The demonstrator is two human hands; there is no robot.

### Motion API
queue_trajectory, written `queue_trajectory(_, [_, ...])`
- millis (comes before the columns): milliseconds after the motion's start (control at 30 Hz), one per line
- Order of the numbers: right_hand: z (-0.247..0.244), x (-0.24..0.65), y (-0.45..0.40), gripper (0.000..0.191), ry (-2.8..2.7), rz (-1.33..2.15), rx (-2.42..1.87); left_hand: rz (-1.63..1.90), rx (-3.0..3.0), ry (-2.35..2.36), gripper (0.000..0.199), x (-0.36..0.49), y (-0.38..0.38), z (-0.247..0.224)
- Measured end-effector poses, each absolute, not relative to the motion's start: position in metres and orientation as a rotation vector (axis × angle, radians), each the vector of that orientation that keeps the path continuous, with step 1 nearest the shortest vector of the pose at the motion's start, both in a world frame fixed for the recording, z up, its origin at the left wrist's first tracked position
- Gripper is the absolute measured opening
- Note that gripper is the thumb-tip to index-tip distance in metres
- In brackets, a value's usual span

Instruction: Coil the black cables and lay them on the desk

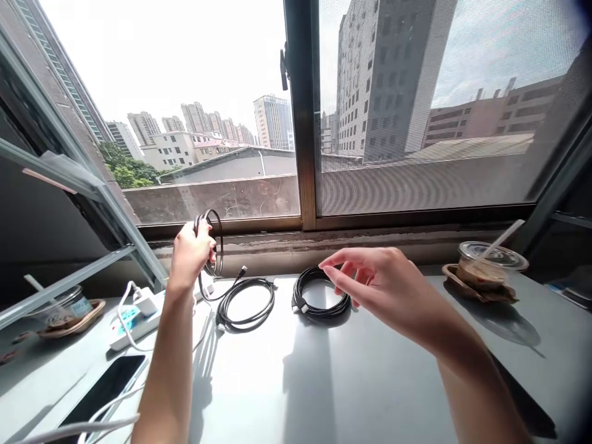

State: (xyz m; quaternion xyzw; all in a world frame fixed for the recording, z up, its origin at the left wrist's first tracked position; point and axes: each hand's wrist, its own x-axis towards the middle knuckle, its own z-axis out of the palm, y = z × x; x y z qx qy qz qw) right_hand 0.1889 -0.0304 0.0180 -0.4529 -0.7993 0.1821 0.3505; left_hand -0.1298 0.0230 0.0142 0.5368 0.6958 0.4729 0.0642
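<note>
My left hand point(192, 250) is raised near the window sill with its fingers closed around a looped black cable point(221, 243). A length of black cable hangs from it toward a plug end point(243, 271) at the middle coil. That coiled black cable point(246, 327) lies flat on the table, to the right of my left forearm. Farther right rests another coiled black cable point(324, 311), with a connector point(301, 305) at its near left side. Over its right edge is my right hand point(365, 274), thumb and index finger slightly apart, nothing visible between them; whether it touches the coil I cannot tell.
On the left, a white power strip point(121, 336) with a charger and white cords sits behind a phone point(106, 388). Lidded drink cups stand at far left point(69, 308) and right point(485, 265). A dark flat object point(527, 401) lies beneath my right forearm. The window point(305, 209) borders the table's back.
</note>
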Motion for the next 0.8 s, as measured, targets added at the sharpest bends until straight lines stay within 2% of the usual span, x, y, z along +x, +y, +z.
queue_trajectory(100, [0.014,0.180,-0.027,0.025,-2.112,0.459,-1.221,1.655,1.530,1.690,0.030,-0.100,0.014,0.024])
queue_trajectory(167, [0.012,0.174,-0.025,0.026,-2.136,0.462,-1.225,1.726,1.534,1.607,0.026,-0.078,0.009,0.026])
queue_trajectory(300, [0.009,0.164,-0.024,0.029,-2.135,0.514,-1.084,1.840,1.644,1.456,0.044,-0.041,-0.007,0.019])
queue_trajectory(433, [0.008,0.159,-0.030,0.033,-2.113,0.662,-0.848,1.661,1.819,1.440,0.051,-0.013,-0.027,0.010])
queue_trajectory(567, [0.010,0.158,-0.038,0.028,-2.074,0.824,-0.616,1.460,1.809,1.283,0.056,0.002,-0.037,0.006])
queue_trajectory(667, [0.011,0.158,-0.037,0.025,-2.004,0.994,-0.502,1.387,1.789,1.167,0.053,0.003,-0.038,0.006])
queue_trajectory(800, [0.008,0.160,-0.022,0.024,-1.823,1.254,-0.393,1.409,1.836,1.213,0.039,-0.004,-0.039,0.012])
